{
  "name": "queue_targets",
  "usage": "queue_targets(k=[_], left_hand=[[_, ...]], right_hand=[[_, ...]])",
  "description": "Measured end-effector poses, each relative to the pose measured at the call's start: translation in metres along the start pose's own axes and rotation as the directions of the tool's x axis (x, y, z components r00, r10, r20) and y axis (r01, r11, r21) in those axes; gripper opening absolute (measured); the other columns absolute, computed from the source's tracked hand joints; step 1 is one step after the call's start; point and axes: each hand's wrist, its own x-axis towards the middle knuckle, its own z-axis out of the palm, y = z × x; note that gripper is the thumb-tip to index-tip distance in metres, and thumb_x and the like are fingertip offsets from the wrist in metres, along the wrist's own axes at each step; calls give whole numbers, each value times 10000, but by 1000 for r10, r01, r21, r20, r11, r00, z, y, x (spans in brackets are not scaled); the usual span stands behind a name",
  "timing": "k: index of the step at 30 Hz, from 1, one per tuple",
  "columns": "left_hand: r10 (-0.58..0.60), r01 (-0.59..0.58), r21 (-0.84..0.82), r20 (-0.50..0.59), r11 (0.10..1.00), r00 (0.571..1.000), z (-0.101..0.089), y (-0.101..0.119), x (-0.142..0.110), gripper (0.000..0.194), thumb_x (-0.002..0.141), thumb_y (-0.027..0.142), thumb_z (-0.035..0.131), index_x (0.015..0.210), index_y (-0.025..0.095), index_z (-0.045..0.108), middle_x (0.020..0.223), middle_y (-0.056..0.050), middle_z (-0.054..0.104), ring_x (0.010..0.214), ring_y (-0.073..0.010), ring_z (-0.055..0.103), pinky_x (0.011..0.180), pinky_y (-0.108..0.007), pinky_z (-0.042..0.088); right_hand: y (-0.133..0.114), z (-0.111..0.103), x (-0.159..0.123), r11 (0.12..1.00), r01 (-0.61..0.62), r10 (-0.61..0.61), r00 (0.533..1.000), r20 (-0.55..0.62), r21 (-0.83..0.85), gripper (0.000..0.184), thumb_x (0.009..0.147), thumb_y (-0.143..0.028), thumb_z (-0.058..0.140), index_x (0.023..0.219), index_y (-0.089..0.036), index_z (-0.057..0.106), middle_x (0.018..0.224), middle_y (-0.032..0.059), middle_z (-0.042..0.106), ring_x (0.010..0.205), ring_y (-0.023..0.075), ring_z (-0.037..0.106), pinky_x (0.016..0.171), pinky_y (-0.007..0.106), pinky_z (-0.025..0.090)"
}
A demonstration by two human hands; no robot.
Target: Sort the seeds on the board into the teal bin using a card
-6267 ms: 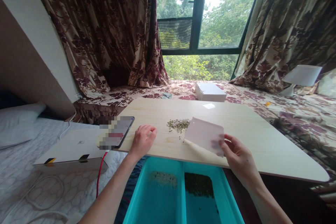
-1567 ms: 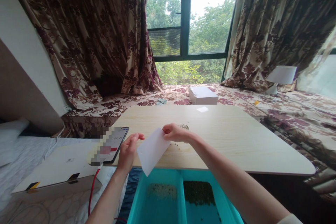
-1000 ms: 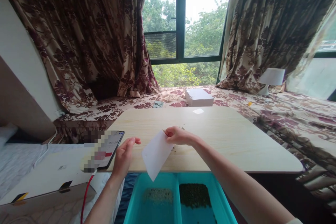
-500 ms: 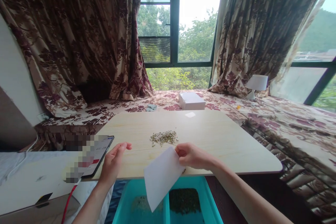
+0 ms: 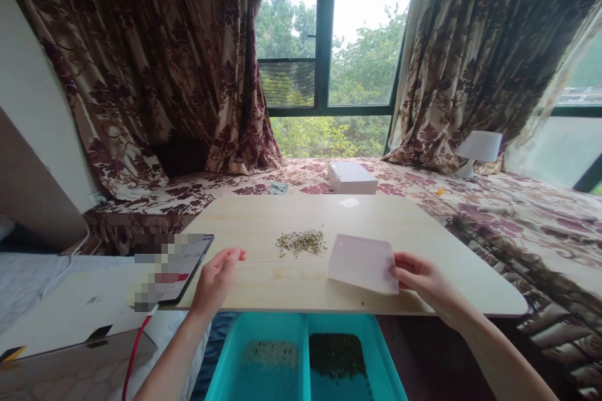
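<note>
My right hand (image 5: 418,276) grips the right edge of a white card (image 5: 360,263), thumb in front. The card is tilted over the right part of the pale wooden table (image 5: 254,219). To its left lies a loose patch of small greenish seeds or beans (image 5: 301,242), mixed with paler bits. My left hand (image 5: 219,279) is at the table's left front, fingers curled together, with nothing visible in them. Below the front edge is a turquoise two-part bin (image 5: 305,357). Dark green grains (image 5: 337,354) lie in its right compartment, pale bits (image 5: 270,353) in its left.
A phone or tablet (image 5: 197,269) with a red cable (image 5: 134,351) lies at the table's left edge. A small white piece (image 5: 348,202) rests on the far side. Beyond are a white box (image 5: 352,177), a grey-blue cloth (image 5: 278,188) and a lamp (image 5: 478,147) on the patterned ledge.
My right hand has swung the white card from over the bin and front edge up to the table's right side. The left hand stays near its place. The view has shifted slightly.
</note>
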Motion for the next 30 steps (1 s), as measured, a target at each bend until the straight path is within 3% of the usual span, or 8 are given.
queue_targets(k=[4, 7, 12, 15, 20, 25, 30], left_hand=[[31, -32, 51, 24, 998, 999, 4, 5, -2, 388, 783, 553, 500, 775, 201, 665, 918, -43, 698, 965, -245, 610, 884, -332, 440], [114, -121, 146, 56, 982, 992, 11, 2, 0, 349, 798, 506, 494, 804, 204, 670, 915, -46, 697, 964, -242, 598, 893, -349, 438], [285, -310, 355, 123, 882, 951, 24, -5, 3, 234, 812, 362, 478, 770, 220, 660, 850, -37, 691, 904, -229, 590, 869, -373, 450], [332, -361, 393, 141, 846, 933, 26, -7, 2, 213, 818, 326, 469, 764, 223, 647, 838, -37, 681, 875, -224, 587, 844, -374, 456], [350, -374, 400, 136, 837, 927, 23, -7, 0, 213, 830, 314, 459, 763, 217, 636, 825, -34, 671, 868, -222, 582, 832, -371, 459], [361, -378, 401, 121, 834, 925, 24, -5, 0, 202, 827, 296, 465, 754, 214, 635, 820, -33, 670, 857, -215, 584, 824, -364, 462], [344, -366, 392, 126, 844, 930, 24, -5, -1, 199, 832, 297, 465, 754, 213, 627, 821, -32, 669, 870, -220, 577, 831, -371, 454]], right_hand=[[5, 2, -22, 999, -42, 42, 998, 42, 10, 256, 626, -435, 711, 736, -204, 697, 740, 51, 706, 706, 217, 649, 629, 331, 538], [3, 5, -33, 999, -33, 33, 997, 65, -2, 317, 596, -476, 730, 743, -196, 700, 732, 57, 706, 681, 219, 646, 576, 315, 534], [0, 6, -19, 999, 41, -43, 978, -204, -13, 376, 627, -480, 711, 834, -167, 686, 784, 83, 717, 705, 212, 656, 577, 286, 522], [4, 15, 1, 997, 39, -20, 960, -280, 63, 408, 599, -450, 718, 871, -154, 653, 752, 89, 723, 693, 215, 668, 562, 280, 513], [11, 31, 20, 996, 54, -32, 956, -293, 66, 365, 582, -406, 691, 848, -167, 624, 713, 74, 729, 671, 220, 680, 516, 275, 500], [9, 38, 17, 996, 85, -88, 939, -334, -21, 297, 606, -383, 634, 824, -182, 616, 712, 58, 732, 700, 225, 695, 487, 259, 497], [8, 47, 12, 999, 48, -45, 946, -322, 3, 264, 586, -357, 627, 793, -194, 617, 717, 52, 739, 670, 222, 695, 437, 247, 487]])
